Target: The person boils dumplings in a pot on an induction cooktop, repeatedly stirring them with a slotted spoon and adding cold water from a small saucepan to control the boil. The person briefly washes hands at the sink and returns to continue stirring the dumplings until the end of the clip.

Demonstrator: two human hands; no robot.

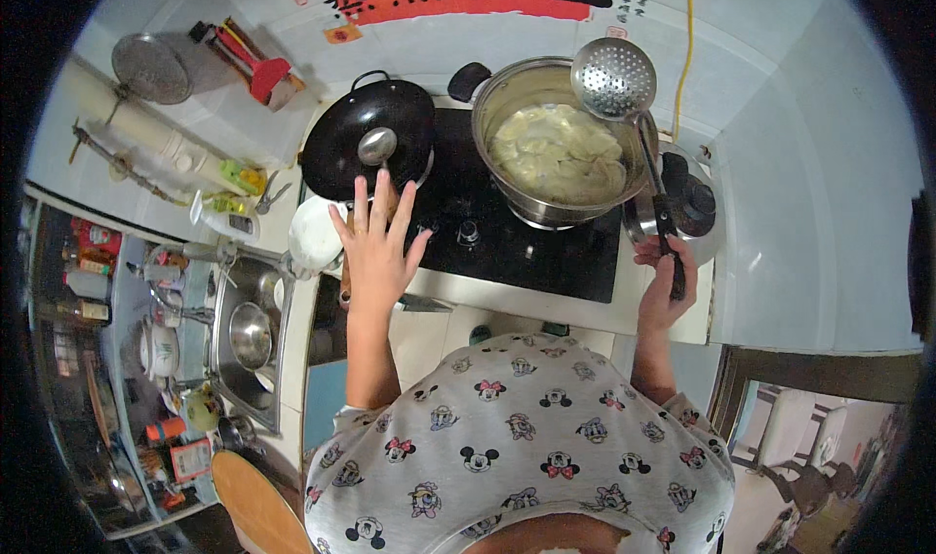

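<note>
My right hand (673,276) is closed round the black handle of a perforated skimmer (613,78). The skimmer's round head is raised over the back right rim of a large steel pot (480,150). Pale, dumpling-like pieces (556,154) fill the pot in cloudy liquid. With fingers spread, my left hand (378,242) is held palm down in front of a black wok (336,130). A metal ladle (376,147) rests in the wok, and my fingertips hide part of its handle. Beside my left hand sits a white bowl (318,234).
Wok and pot stand on a black glass cooktop (575,262). A lid with a black knob (697,203) lies right of the pot. At the left are a steel sink (278,398) holding a metal bowl (252,335), a spray bottle (229,218) and a wall utensil holder (278,91).
</note>
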